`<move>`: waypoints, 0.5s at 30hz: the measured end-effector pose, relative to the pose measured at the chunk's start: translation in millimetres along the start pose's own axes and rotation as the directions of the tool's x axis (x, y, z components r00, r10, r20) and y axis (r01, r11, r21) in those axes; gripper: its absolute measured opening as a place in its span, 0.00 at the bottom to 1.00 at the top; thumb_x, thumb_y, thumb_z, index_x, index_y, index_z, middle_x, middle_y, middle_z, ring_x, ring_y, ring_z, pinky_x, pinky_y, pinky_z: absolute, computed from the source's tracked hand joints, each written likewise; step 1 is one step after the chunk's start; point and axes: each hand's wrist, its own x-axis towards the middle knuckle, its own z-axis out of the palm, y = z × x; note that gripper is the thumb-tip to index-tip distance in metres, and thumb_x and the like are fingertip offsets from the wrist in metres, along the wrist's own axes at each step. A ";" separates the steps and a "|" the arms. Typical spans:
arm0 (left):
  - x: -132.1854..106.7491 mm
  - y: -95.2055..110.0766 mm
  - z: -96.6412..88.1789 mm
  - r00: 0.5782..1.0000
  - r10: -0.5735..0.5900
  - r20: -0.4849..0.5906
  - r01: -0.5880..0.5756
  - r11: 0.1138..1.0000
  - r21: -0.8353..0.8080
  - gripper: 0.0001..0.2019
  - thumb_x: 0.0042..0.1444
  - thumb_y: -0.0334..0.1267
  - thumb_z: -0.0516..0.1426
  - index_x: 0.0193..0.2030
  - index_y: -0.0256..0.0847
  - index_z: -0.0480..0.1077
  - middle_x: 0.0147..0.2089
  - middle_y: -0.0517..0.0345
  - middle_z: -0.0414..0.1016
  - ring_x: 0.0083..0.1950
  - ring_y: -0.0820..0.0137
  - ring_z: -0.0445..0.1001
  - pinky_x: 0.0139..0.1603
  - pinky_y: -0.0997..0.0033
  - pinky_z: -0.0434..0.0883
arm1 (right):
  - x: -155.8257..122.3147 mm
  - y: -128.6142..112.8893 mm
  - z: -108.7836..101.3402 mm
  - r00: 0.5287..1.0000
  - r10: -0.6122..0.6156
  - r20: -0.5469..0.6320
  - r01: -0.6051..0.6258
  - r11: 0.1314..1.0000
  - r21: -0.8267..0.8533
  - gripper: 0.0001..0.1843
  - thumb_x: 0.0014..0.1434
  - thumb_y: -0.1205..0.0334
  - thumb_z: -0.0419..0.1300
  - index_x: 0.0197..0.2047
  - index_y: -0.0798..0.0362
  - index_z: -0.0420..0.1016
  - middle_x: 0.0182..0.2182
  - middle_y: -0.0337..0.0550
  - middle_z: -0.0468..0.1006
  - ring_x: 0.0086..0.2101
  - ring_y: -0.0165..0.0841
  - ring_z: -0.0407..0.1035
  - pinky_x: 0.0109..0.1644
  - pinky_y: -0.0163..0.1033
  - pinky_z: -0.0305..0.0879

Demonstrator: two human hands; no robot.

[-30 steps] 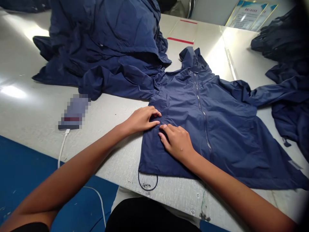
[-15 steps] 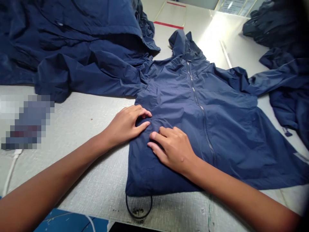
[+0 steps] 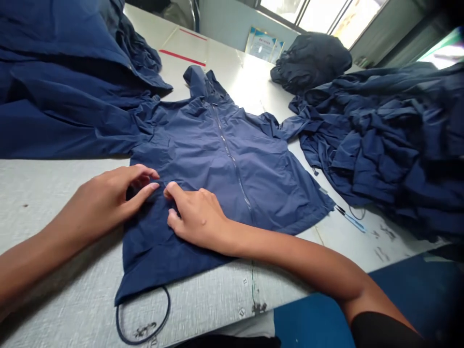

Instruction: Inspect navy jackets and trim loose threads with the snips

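Note:
A navy hooded jacket (image 3: 203, 159) lies spread on the table, front up, its zip (image 3: 234, 159) closed. My left hand (image 3: 123, 191) is at the jacket's left side edge, thumb and fingertips closing on the fabric. Just right of it, my right hand (image 3: 197, 217) rests on the lower front with fingers curled into the cloth. A small crease runs between the two sets of fingertips. From the hem's left corner a dark cord loop (image 3: 168, 309) hangs onto the table.
Piled navy garments (image 3: 65, 29) cover the left back. More crumpled jackets (image 3: 380, 140) heap up at the right, with a dark bundle (image 3: 311, 60) behind. A light blue pen-like tool (image 3: 350, 218) lies by the hem's right corner. The pale table (image 3: 203, 295) has red tape (image 3: 181, 57).
My view has swung right, so the jacket and hands appear further left and the right-hand pile shows more. Both hands stay at the same part of the jacket, fingertips closer together.

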 end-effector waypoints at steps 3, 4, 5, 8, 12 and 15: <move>-10.3 21.7 -6.9 0.999 -0.037 -0.024 0.040 0.991 0.130 0.17 0.68 0.53 0.52 0.46 0.46 0.76 0.45 0.55 0.83 0.42 0.58 0.79 0.44 0.65 0.67 | -3.0 -7.1 -18.8 0.995 0.088 0.040 -0.084 0.991 -0.104 0.23 0.71 0.57 0.57 0.64 0.60 0.65 0.42 0.53 0.86 0.37 0.44 0.79 0.36 0.44 0.66; -13.8 31.2 -8.3 0.997 -0.075 -0.008 0.075 0.981 0.180 0.18 0.68 0.55 0.51 0.44 0.48 0.76 0.42 0.56 0.82 0.39 0.57 0.79 0.41 0.64 0.65 | -3.3 -8.4 -25.0 0.992 0.113 0.062 -0.104 0.986 -0.133 0.20 0.72 0.57 0.56 0.60 0.60 0.69 0.42 0.56 0.85 0.37 0.46 0.79 0.36 0.45 0.66; -17.1 40.9 -9.0 0.992 -0.122 0.018 0.115 0.969 0.217 0.18 0.67 0.57 0.50 0.45 0.48 0.75 0.40 0.56 0.81 0.38 0.56 0.79 0.39 0.64 0.64 | -3.4 -8.4 -30.1 0.987 0.136 0.090 -0.123 0.982 -0.141 0.16 0.72 0.57 0.55 0.55 0.59 0.72 0.42 0.57 0.85 0.37 0.47 0.79 0.36 0.46 0.67; -24.0 64.7 -6.7 0.967 -0.223 0.122 0.194 0.958 0.210 0.20 0.70 0.56 0.45 0.54 0.45 0.65 0.42 0.51 0.79 0.39 0.51 0.80 0.38 0.62 0.65 | -4.4 -1.5 -34.9 0.977 0.158 0.141 -0.162 0.987 0.017 0.10 0.72 0.57 0.54 0.41 0.52 0.73 0.39 0.51 0.83 0.38 0.44 0.76 0.39 0.44 0.65; -31.9 72.4 1.7 0.963 -0.217 0.162 0.188 0.966 0.178 0.15 0.74 0.51 0.43 0.55 0.42 0.55 0.44 0.47 0.76 0.40 0.50 0.81 0.38 0.61 0.67 | -16.2 12.2 -17.8 0.981 0.193 0.014 -0.170 0.826 0.538 0.15 0.71 0.55 0.56 0.32 0.48 0.61 0.30 0.35 0.71 0.34 0.34 0.66 0.40 0.40 0.59; -40.4 68.1 9.0 0.982 -0.164 0.093 0.145 0.972 0.184 0.16 0.72 0.54 0.48 0.53 0.43 0.55 0.46 0.46 0.76 0.42 0.49 0.81 0.37 0.61 0.68 | -31.4 12.7 -3.6 0.946 0.321 0.041 -0.193 0.458 0.868 0.17 0.69 0.54 0.58 0.30 0.48 0.59 0.28 0.32 0.63 0.32 0.31 0.61 0.41 0.38 0.60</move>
